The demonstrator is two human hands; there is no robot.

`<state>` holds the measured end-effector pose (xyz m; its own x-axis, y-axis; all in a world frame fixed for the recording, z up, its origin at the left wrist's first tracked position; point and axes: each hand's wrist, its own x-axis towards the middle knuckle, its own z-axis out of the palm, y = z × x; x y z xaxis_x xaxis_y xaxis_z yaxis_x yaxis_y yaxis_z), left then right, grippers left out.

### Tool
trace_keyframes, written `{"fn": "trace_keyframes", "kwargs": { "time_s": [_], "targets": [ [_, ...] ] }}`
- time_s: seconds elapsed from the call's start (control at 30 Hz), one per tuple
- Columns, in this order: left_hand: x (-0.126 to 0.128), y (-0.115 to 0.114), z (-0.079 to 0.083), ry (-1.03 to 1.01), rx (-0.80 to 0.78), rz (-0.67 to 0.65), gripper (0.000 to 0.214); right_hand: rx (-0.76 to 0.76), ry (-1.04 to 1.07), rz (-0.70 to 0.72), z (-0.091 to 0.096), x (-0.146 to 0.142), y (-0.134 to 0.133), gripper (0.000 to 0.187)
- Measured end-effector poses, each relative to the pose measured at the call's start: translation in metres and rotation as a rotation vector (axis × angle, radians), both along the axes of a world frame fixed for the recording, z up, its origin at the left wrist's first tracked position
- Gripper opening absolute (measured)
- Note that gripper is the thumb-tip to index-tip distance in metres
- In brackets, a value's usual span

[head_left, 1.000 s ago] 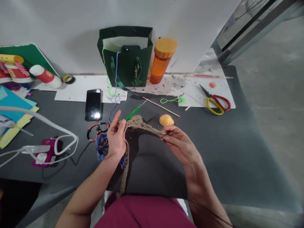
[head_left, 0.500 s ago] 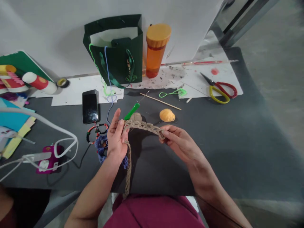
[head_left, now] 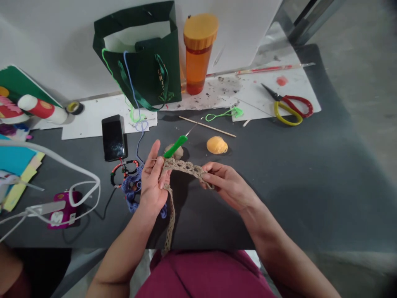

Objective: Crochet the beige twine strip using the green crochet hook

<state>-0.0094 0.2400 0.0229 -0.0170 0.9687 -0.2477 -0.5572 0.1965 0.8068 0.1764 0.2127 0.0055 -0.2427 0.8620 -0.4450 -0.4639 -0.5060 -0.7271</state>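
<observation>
Grey bench (head_left: 288, 207) lay under a strip of brown lace (head_left: 182, 166).

Left hand (head_left: 153, 182) was closed on the lace and the green hook (head_left: 176, 146), with one finger sticking up. Right hand (head_left: 225, 182) pinched the lace between thumb and fingers. Held up over the bench, the lace curved from hand to hand, and more of it hung down toward the red shirt (head_left: 204, 273). Behind it sat a brown ball (head_left: 178, 154) and a yellow ball (head_left: 217, 145). Farther back, a green bag (head_left: 144, 76) stood beside an orange bottle (head_left: 198, 64).
</observation>
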Motion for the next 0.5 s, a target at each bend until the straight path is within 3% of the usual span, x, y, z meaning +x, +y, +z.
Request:
{"fn": "trace_keyframes", "kwargs": {
  "time_s": [0.5],
  "targets": [
    [-0.0023,0.0029,-0.0031,-0.005,-0.038,0.006,0.032,0.086,0.051,-0.085,0.0012,0.0017,0.0001,0.037]
  ]
}}
